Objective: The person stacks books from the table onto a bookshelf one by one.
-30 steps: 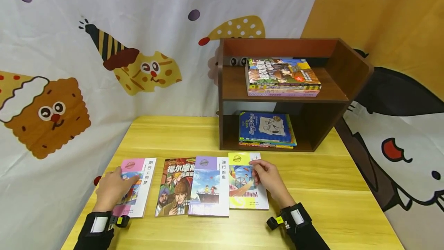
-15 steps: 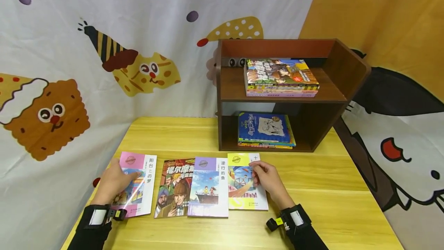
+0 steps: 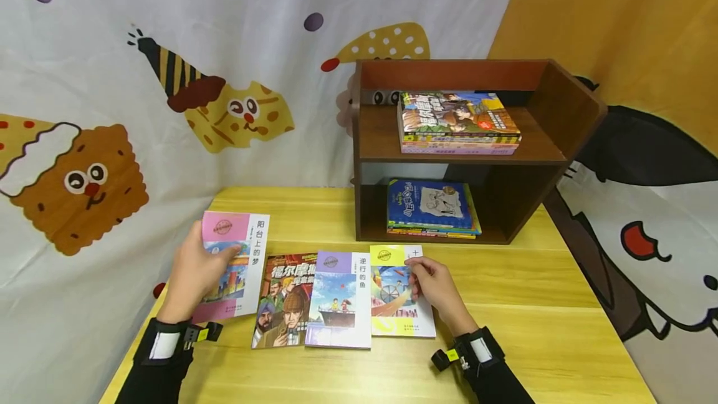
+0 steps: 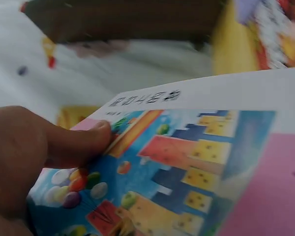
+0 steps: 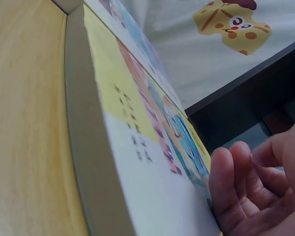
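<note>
Head view: the pink-topped book (image 3: 232, 264) is gripped at its left edge by the left hand (image 3: 193, 279), thumb on the cover, and is held tilted above the table (image 3: 533, 329). The yellow-topped book (image 3: 399, 292), lying flat beside 2 others, is touched by the right hand (image 3: 437, 288), fingers loosely curled on its right edge.

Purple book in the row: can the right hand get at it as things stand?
Probably yes. The right hand rests on the yellow book right beside the purple book, whose cover lies bare with nothing in between.
</note>
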Available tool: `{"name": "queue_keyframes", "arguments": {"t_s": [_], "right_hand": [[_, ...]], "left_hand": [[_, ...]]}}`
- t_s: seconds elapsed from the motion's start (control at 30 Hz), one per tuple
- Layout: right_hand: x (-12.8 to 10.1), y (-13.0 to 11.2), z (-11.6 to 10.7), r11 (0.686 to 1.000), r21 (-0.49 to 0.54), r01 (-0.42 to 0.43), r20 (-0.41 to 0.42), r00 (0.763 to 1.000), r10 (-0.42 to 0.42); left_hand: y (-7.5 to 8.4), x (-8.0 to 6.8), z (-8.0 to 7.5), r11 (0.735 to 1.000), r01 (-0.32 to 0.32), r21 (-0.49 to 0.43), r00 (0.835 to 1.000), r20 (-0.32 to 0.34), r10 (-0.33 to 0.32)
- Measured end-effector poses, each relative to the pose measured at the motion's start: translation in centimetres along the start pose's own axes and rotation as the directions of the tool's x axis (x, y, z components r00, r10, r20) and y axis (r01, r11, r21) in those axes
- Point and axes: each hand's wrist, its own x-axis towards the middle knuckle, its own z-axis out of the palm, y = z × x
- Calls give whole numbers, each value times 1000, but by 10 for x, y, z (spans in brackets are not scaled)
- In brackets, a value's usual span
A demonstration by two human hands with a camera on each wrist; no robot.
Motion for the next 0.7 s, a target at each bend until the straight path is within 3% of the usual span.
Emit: {"name": "queue_keyframes", "arguments": {"t_s": [0.1, 0.2, 0.3, 0.4, 0.57, 0.7], "right_hand": [[-2, -3, 1, 1000, -5, -2, -32, 999, 2], [-5, -6, 3, 1000, -8, 1, -53, 999, -1], [-8, -11, 4, 999, -20, 36, -61, 997, -38], [-12, -17, 9, 990, -62, 129, -39, 991, -132], [-22, -33, 23, 925, -170, 339, 96, 940, -327], [-28, -49, 33, 891, -119, 438, 238, 884, -402]], "left_hand": [[26, 1, -4, 996, -46, -71, 996, -75, 41], [52, 1, -3, 986, -73, -147, 993, -102, 58], [75, 1, 5, 969, -80, -234, 995, -82, 62], [93, 1, 17, 942, -79, -327, 997, -30, 73], [121, -1, 41, 889, -69, -453, 994, 45, 100], [142, 0, 61, 847, -50, -529, 989, 92, 116]]}}
